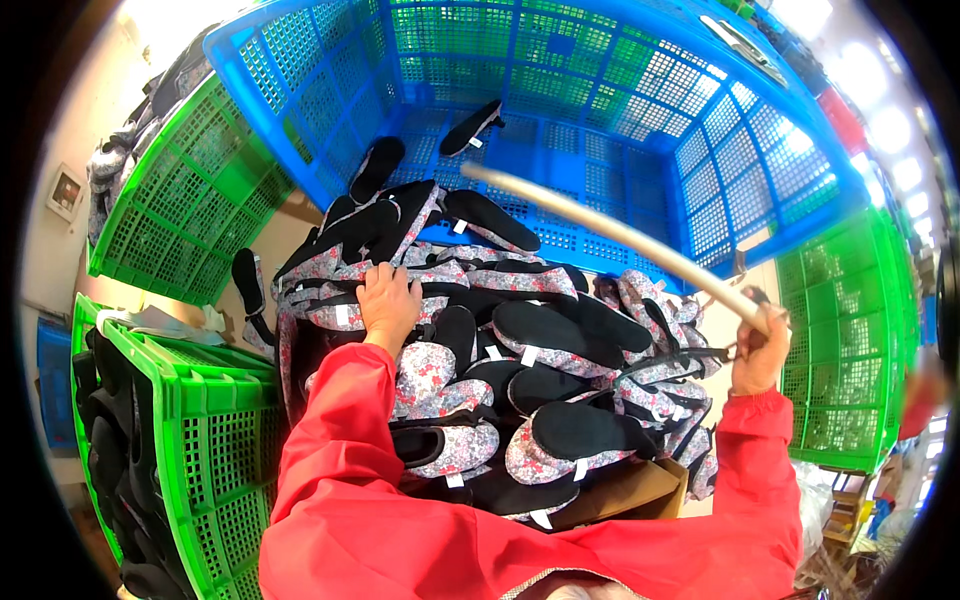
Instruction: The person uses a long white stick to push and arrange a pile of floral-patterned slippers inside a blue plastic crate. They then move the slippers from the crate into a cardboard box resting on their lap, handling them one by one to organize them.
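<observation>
A large heap of floral slippers (585,340) with black soles and small white tags fills the middle of the view. My left hand (388,303) lies on the upper left of this heap, its fingers spread over a slipper's floral side. At the right, my right hand (762,345) is closed around the near end of a pale wooden stick (610,230). The stick slants up and leftward over the heap, its far end above the blue crate's floor. A thin dark strap (690,354) runs beside my right hand; whether the hand grips it too, I cannot tell.
A big blue mesh crate (560,170) lies beyond the heap, with black-soled slippers inside at its left. Green crates stand at the upper left (190,190), near left (225,470) and right (850,340). A cardboard box (630,492) shows under the heap's near edge.
</observation>
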`<state>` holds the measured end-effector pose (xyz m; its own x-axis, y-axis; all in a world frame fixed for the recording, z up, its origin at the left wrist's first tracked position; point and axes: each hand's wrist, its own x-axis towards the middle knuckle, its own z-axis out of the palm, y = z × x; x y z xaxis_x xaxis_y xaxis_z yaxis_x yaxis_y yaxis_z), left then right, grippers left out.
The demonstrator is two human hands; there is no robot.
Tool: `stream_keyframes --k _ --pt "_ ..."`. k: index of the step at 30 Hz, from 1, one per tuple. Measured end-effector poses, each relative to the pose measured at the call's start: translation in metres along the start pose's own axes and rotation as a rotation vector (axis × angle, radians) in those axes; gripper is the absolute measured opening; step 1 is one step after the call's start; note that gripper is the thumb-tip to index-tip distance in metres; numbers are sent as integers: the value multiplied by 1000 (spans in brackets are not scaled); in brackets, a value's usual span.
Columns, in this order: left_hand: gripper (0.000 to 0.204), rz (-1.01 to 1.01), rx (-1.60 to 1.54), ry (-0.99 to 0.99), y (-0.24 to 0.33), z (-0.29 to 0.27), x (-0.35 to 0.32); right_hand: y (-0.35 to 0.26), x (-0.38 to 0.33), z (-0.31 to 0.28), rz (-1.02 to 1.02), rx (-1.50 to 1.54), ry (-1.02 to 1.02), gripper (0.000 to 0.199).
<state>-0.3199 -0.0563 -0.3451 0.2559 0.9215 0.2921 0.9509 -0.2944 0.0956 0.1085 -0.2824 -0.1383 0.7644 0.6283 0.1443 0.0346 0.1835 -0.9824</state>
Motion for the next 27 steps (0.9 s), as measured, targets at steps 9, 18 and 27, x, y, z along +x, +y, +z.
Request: stream_keyframes --k 9,18,27 --pt "31 -19 11 3 -4 9 -1 91 59 194 -34 -39 -263 17" --pt "32 -4 -12 11 -12 11 -3 139 28 224 -255 -407 -492 14" --pt "31 -13 -45 -12 -12 10 -1 -23 82 83 -3 -471 -297 18"
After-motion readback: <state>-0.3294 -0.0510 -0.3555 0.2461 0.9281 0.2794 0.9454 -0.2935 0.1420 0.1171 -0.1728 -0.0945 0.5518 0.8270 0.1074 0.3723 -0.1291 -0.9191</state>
